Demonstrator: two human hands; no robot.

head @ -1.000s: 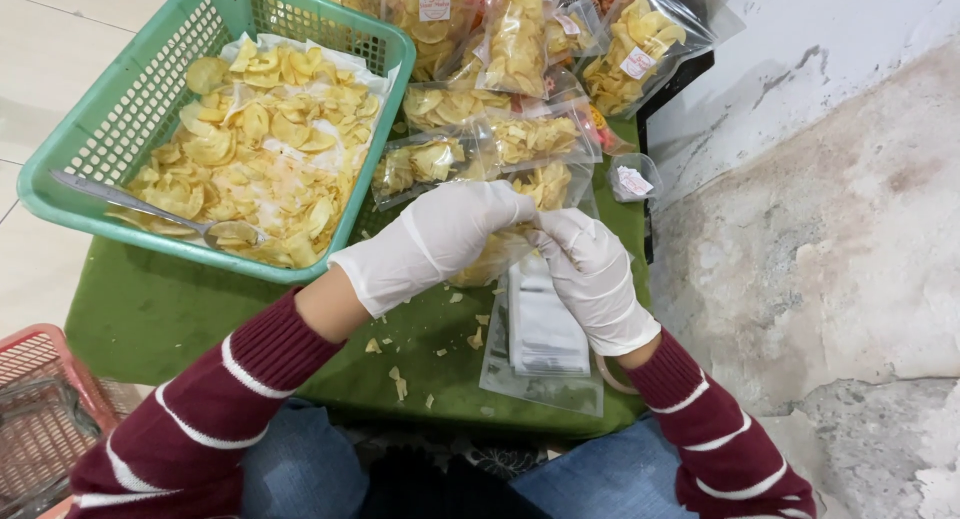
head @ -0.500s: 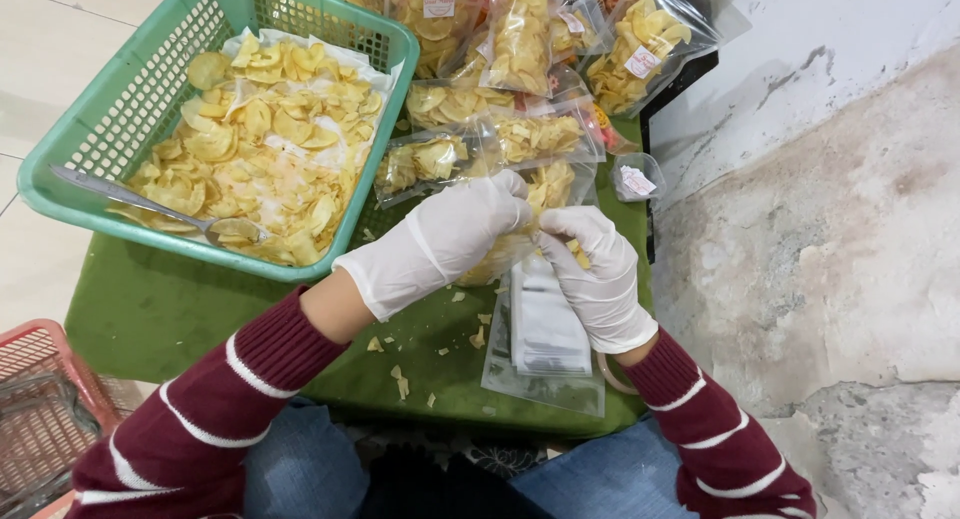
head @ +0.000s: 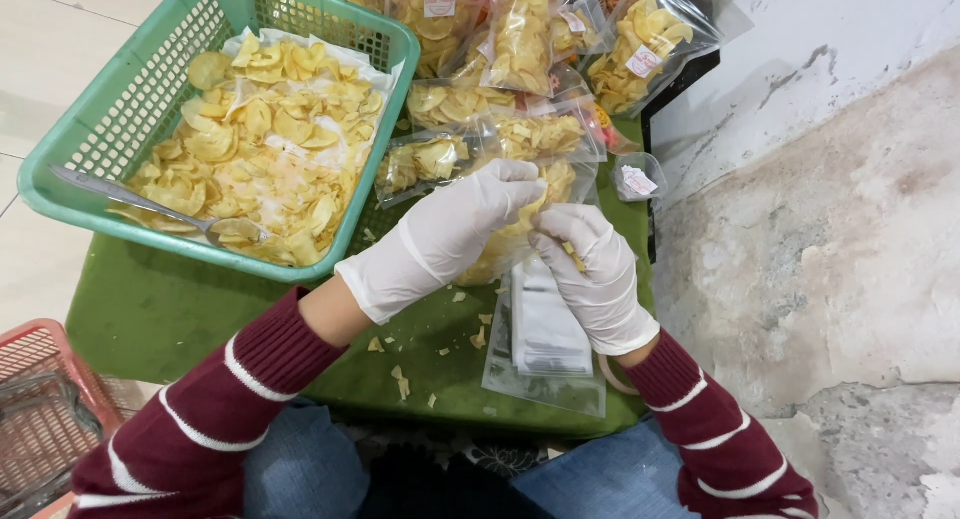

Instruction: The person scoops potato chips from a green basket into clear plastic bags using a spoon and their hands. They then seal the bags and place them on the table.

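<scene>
Both my hands wear white gloves and meet over a clear bag of yellow chips (head: pixel 505 249) on the green table (head: pixel 170 314). My left hand (head: pixel 455 229) covers the bag's top from the left. My right hand (head: pixel 590 269) grips the same bag from the right, fingers curled at its mouth. Under my right hand lies a flat stack of empty clear bags (head: pixel 545 344). A green plastic basket (head: pixel 60 169) at the left holds loose yellow chips (head: pixel 265 139) on paper, with a metal spoon (head: pixel 150 204) lying in them.
Several filled chip bags (head: pixel 520 49) are piled at the table's far side. A small clear packet (head: pixel 637 179) lies at the right edge. Chip crumbs (head: pixel 400 379) dot the table. A red basket (head: pixel 45 409) stands at lower left; rough concrete floor (head: pixel 830 229) lies to the right.
My two hands have drawn closer together over the bag, the right hand rising to meet the left. The basket and the piled bags have not moved.
</scene>
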